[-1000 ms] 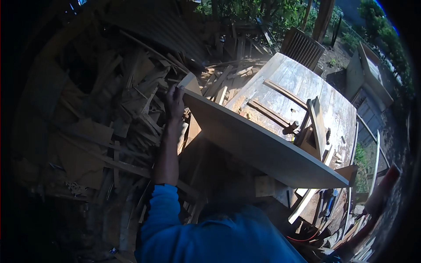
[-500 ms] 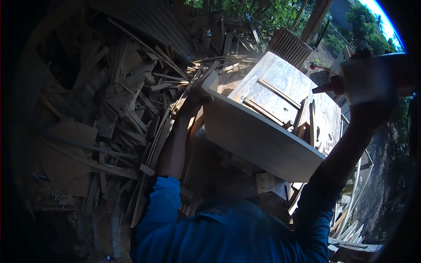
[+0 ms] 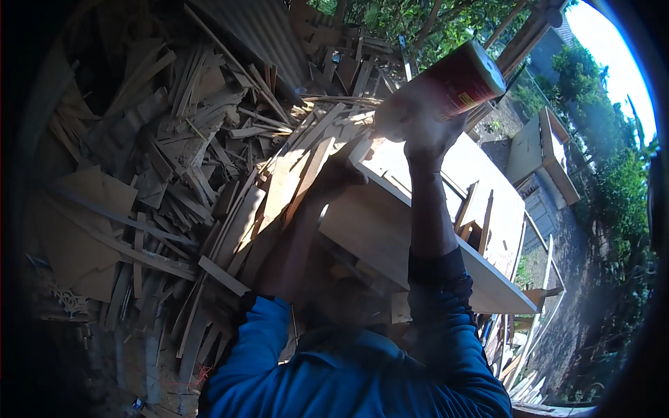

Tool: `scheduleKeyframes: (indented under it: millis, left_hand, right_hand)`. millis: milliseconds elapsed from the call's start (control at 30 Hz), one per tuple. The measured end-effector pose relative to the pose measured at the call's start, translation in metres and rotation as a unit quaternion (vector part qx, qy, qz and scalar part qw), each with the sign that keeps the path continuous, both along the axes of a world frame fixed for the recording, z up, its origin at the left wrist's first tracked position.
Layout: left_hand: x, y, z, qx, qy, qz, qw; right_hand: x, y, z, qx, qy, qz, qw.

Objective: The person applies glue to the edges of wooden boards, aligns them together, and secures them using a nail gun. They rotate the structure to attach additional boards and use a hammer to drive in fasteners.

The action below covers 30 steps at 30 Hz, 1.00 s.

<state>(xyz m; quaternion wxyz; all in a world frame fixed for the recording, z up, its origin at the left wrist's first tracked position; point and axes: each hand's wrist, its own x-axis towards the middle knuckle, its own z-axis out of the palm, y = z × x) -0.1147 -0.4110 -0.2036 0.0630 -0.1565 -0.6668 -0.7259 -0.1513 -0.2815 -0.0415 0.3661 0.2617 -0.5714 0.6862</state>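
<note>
My left hand (image 3: 340, 175) is closed round the left end of a long pale wooden board (image 3: 369, 226), which stands on edge in front of me. Raised above that same end, my right hand (image 3: 431, 139) grips a glue bottle (image 3: 456, 83), white with a red label. The bottle is tilted, its base up to the right and its other end down toward the board's left end. Glare and blur hide the nozzle tip, so I cannot tell whether it touches the board.
Behind the board is a pale worktable (image 3: 503, 219) with several wooden strips (image 3: 472, 216) on it. Heaps of scrap wood (image 3: 202, 125) fill the left side. A corrugated sheet (image 3: 254, 35) leans at the back. A wooden box-like cabinet (image 3: 533, 153) stands outside at the right.
My right hand has brought the glue bottle from the far right over to the board's left end, its base now pointing up. My left hand still holds the board.
</note>
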Motion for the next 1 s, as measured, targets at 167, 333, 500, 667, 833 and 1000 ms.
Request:
scheduleKeyframes:
  millis: [167,333,500,667,833,1000]
  left_hand:
    - [-0.008,0.006,-0.01,0.031,0.035,-0.001,0.999]
    - [-0.007,0.008,-0.002,0.054,0.037,-0.016,0.998]
    - [-0.006,0.006,-0.01,0.088,0.004,-0.022,0.996]
    - [-0.012,0.007,-0.014,0.147,0.04,-0.074,0.986]
    - [-0.01,0.005,-0.022,0.171,0.007,-0.072,0.983]
    - [-0.005,0.003,-0.009,0.042,-0.004,-0.014,0.999]
  right_hand:
    - [-0.009,0.012,-0.014,-0.025,-0.04,0.099,0.994]
    - [-0.018,0.02,-0.019,-0.051,-0.092,0.168,0.98]
    - [-0.013,0.01,-0.008,0.035,-0.022,0.078,0.996]
    - [-0.021,0.015,-0.006,0.058,-0.007,0.01,0.998]
    - [-0.008,0.007,0.003,-0.06,-0.074,0.107,0.99]
    - [-0.011,0.007,0.004,-0.05,-0.058,0.159,0.984]
